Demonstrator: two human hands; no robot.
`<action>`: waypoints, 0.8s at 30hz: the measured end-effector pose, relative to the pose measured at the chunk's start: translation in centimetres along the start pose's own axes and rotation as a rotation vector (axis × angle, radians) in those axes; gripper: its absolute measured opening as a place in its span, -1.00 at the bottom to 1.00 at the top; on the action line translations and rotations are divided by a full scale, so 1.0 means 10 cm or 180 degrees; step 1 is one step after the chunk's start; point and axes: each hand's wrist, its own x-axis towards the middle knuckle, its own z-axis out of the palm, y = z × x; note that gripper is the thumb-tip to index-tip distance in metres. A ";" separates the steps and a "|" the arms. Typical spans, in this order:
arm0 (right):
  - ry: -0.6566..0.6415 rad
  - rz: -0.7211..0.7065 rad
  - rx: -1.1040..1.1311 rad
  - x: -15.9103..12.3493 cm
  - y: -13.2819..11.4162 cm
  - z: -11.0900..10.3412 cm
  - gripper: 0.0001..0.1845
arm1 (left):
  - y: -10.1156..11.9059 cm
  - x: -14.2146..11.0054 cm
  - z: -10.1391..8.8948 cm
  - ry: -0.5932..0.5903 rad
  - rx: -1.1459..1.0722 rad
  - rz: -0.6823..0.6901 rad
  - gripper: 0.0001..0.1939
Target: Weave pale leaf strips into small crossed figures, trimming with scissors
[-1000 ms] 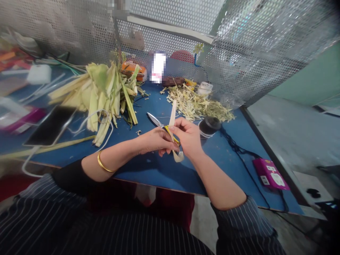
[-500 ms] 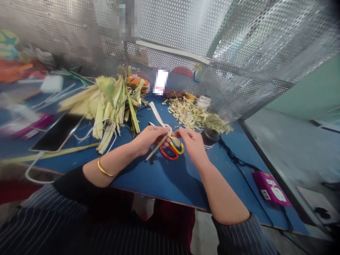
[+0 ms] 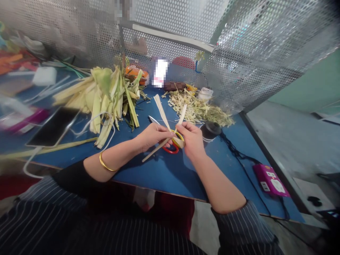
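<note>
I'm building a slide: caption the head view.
Left hand and right hand hold pale, flat plant strips near red-and-yellow-handled scissors.

This looks like a small craft workshop, or a working corner fitted out as one. The blue tabletop (image 3: 162,180) carries a heap of husks (image 3: 103,92), a drift of scraps (image 3: 188,106), scissors (image 3: 153,119), a dark spool (image 3: 211,131) and pale strips (image 3: 161,111). A magenta power box (image 3: 271,180) with black cables (image 3: 237,154) sits at the right (a dark-screened device (image 3: 54,125) lies at the left). Perforated sheeting (image 3: 172,21) stands behind, and a bare grey floor (image 3: 287,134) and green wall (image 3: 305,94) add to the plain workroom look.
</note>
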 end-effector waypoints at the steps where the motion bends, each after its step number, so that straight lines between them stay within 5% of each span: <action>1: 0.0003 -0.0143 -0.0133 0.01 0.01 -0.01 -0.81 | -0.01 0.01 -0.01 0.0003 -0.0031 0.0039 -0.78; 6: -0.0013 -0.0761 -0.0747 -0.02 -0.10 -0.04 -0.76 | 0.01 0.03 -0.11 0.0206 -0.0319 0.0320 -0.74; 14: -0.0516 -0.1129 -0.1901 -0.10 -0.19 -0.03 -0.75 | 0.03 0.04 -0.12 0.0435 -0.0298 0.0468 -0.82; 20: -0.0534 -0.1514 -0.2247 -0.12 -0.22 -0.05 -0.74 | 0.02 0.06 -0.05 0.0729 -0.0222 0.0673 -0.82; 24: -0.0456 -0.1383 -0.2115 -0.09 -0.23 -0.07 -0.75 | 0.02 0.06 -0.06 0.0613 -0.0361 0.0490 -0.82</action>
